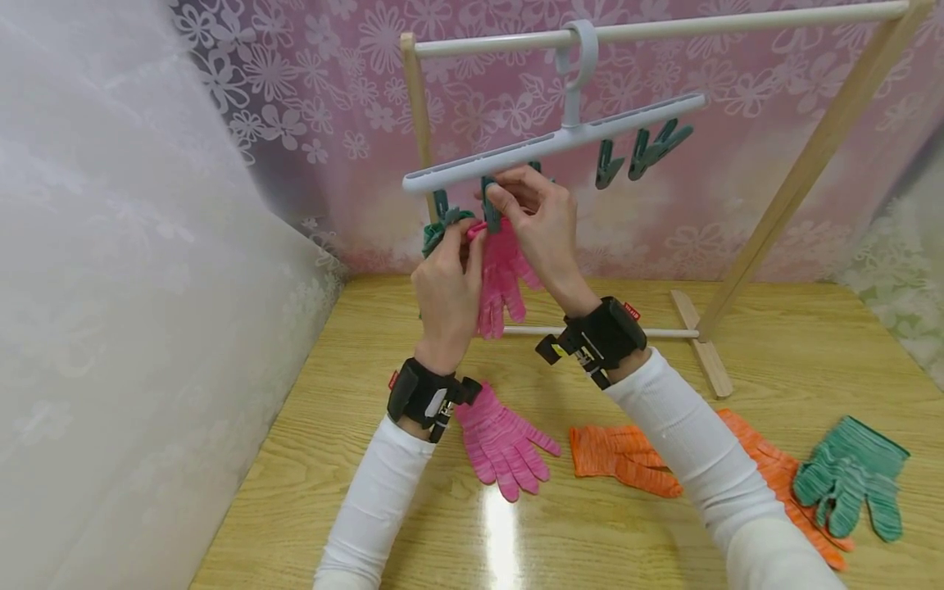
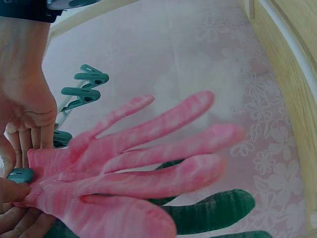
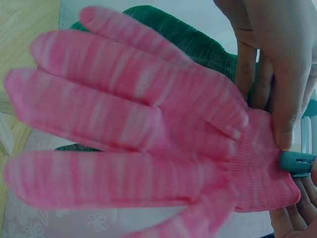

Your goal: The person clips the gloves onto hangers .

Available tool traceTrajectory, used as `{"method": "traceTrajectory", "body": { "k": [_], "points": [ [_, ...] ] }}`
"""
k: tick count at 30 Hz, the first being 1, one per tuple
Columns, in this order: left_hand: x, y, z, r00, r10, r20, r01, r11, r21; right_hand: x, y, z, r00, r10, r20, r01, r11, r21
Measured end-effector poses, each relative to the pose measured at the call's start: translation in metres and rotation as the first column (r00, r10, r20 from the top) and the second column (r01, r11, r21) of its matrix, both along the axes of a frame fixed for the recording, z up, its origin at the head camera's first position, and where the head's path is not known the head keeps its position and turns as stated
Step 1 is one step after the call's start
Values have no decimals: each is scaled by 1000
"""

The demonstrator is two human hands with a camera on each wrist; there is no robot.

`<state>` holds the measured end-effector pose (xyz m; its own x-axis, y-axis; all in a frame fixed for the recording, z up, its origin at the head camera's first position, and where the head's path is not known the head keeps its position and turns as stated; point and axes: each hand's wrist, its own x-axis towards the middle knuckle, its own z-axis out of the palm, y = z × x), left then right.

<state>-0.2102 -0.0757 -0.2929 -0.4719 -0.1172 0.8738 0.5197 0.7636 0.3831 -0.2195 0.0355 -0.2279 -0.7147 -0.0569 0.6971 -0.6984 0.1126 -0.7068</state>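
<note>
A pink glove (image 1: pixel 505 279) hangs fingers-down beneath a light grey clip hanger (image 1: pixel 634 117). My left hand (image 1: pixel 446 299) pinches its cuff between thumb and fingers. At the hanger's left half, my right hand (image 1: pixel 544 229) pinches a dark green clothespin (image 1: pixel 489 203). Seen from the right wrist, the clothespin's (image 3: pixel 296 161) tip overlaps the edge of the pink cuff (image 3: pixel 262 163). A green glove (image 2: pixel 213 210) hangs behind the pink one in the left wrist view, and its cuff is beside another clothespin (image 1: pixel 441 203) at the hanger's left end.
The hanger hooks over the white rail (image 1: pixel 678 29) of a wooden-legged stand (image 1: pixel 811 164). More clothespins (image 1: pixel 649 152) dangle at its right. On the table (image 1: pixel 332 442) lie another pink glove (image 1: pixel 505 447), orange gloves (image 1: pixel 623 459) and a green glove (image 1: pixel 855 479). Patterned curtains (image 1: pixel 310 90) stand behind.
</note>
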Motion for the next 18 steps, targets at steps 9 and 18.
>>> {"method": "traceTrajectory", "body": {
  "k": [9, 18],
  "points": [
    [-2, 5, 3, 999, 45, -20, -45, 999, -7, 0, 1, 1, 1000, 11, 3, -11, 1000, -4],
    [-5, 6, 1, 999, 32, -11, -32, 999, -8, -1, 3, 1, 1000, -4, 28, 4, 1000, 24]
  ]
}}
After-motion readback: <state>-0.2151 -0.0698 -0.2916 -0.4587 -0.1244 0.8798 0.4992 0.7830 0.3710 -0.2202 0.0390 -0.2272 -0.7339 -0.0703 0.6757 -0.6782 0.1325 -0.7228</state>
